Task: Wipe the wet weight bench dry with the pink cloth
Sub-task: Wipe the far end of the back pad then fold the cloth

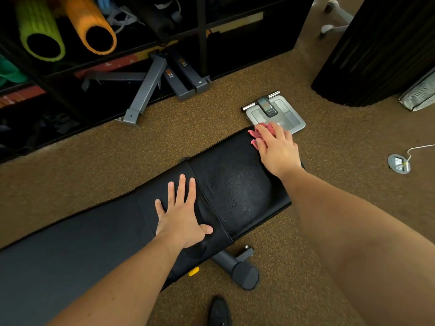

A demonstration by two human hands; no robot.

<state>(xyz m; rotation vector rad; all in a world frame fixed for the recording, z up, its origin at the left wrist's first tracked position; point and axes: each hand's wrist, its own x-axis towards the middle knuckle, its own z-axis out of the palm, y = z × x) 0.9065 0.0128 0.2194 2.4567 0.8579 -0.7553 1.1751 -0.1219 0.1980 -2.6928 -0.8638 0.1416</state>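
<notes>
Speckled brown carpet (211,128) surrounds the black padded vinyl weight bench (240,184), which lies diagonally across the floor. The crumpled pink cloth (255,134) sits at the far corner of the bench seat pad, beside the grey bathroom scale (277,114). The right hand (275,147) presses it flat with fingers extended, not gripped. The left hand (181,212) rests open, fingers spread, on the pad just short of the seam, holding nothing.

The cloth appears light, soft and limp; it probably bunches under push strokes, so a flat palm over its centre suits better than a pinch. The vinyl looks firm and glossy, with a sheen on the seat pad that is probably moisture, and is likely slippery.

The cloth lies at the pad's corner edge, so strokes need to run back toward the seam. Open carpet lies on both long sides of the bench; the scale stands close beyond the corner.
</notes>
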